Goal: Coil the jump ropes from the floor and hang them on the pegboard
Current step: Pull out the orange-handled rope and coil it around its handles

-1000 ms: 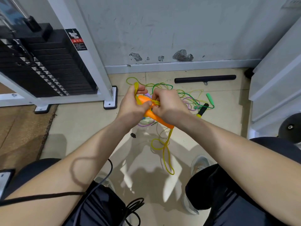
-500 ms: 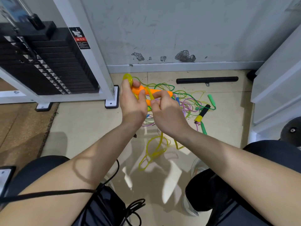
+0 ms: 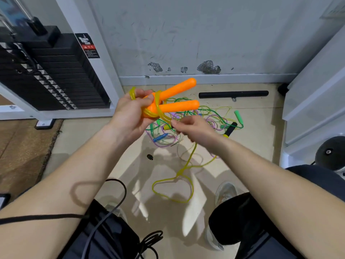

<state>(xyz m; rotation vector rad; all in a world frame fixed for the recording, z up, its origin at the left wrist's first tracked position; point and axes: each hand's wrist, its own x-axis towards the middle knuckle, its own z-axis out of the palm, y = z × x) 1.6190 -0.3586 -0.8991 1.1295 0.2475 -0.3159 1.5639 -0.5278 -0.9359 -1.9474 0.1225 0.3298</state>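
Note:
My left hand [image 3: 128, 116] grips the two orange handles [image 3: 177, 106] of a jump rope, which point up and to the right in a V. Yellow rope is wound around the handles' base and looped over my left fingers. My right hand [image 3: 194, 128] pinches the yellow rope [image 3: 183, 171] just below the handles; the rest of it hangs down to loose loops on the floor. A tangle of green, purple and yellow ropes [image 3: 211, 118] with green, blue and black-yellow handles lies on the floor behind my hands. No pegboard is in view.
A weight-stack machine [image 3: 56, 71] with a white frame stands at the left. A black bar [image 3: 233, 94] lies by the wall. White panels [image 3: 317, 94] and a dark dumbbell end [image 3: 330, 152] stand at the right. My knees, shoes and black cables fill the bottom.
The orange handles have swung up and now stick out to the upper right. My right hand has dropped from the handles to the rope below them. More rope is wrapped around the handle base.

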